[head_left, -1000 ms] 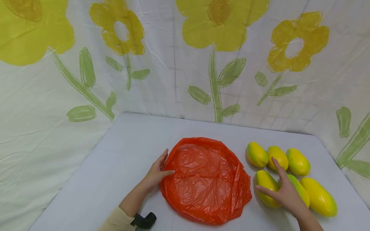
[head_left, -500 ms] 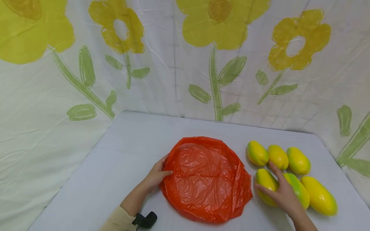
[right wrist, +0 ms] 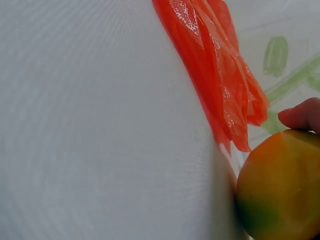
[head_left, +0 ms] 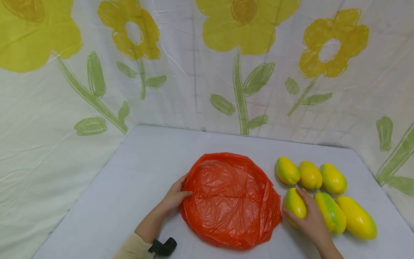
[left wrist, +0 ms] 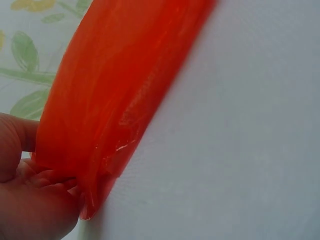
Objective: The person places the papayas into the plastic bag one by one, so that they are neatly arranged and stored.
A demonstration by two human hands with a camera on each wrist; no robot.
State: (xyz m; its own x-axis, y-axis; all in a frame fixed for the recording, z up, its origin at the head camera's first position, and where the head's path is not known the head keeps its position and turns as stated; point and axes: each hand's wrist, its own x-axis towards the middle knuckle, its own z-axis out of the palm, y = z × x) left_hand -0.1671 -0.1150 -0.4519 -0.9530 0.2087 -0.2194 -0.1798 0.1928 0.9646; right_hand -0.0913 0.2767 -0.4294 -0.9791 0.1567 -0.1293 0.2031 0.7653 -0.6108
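A red plastic bag lies spread in a round shape on the table, its rim raised around the middle. My left hand grips the left side of that rim, thumb over the edge; in the left wrist view the fingers curl at the bag's side. To the right of the bag, my right hand holds a yellow-green mango, thumb on one side and fingers on the other. In the right wrist view this mango appears close up, partly cut off, with a digit on its top.
Two more mangoes lie to the right of the held one, a green-striped mango and a yellow mango. Behind them sits a row of three, including a mango. A flower-printed curtain borders the white table.
My right hand has come down and left onto the front-left mango, and its spread fingers have closed around it. The left hand's fingers have drawn in on the bag's rim.
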